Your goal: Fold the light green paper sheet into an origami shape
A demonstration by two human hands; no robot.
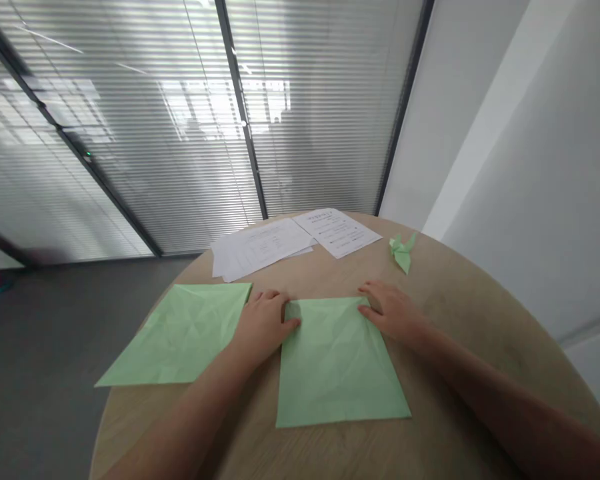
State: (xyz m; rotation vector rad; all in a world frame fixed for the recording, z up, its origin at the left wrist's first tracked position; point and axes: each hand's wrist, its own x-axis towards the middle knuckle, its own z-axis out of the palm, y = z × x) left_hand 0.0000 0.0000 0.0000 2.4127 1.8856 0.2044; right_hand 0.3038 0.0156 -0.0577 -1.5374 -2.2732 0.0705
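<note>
A light green sheet of paper point(340, 367) with crease lines lies flat on the table in front of me. My left hand point(265, 323) rests at its upper left corner, thumb over the paper and fingers lying to the left of it. At the upper right corner is my right hand point(393, 310), its thumb touching the paper and its fingers reaching past the top edge. Both hands have their fingers apart. A second creased green sheet point(180, 337) lies left of my left hand, partly covered by my forearm.
Printed white sheets point(270, 247) overlap at the back of the round wooden table point(480, 313), beside another printed page point(337, 231). A small folded green paper figure point(403, 253) sits at the back right. Beyond stand a glass partition with blinds point(320, 133) and a white wall point(545, 187).
</note>
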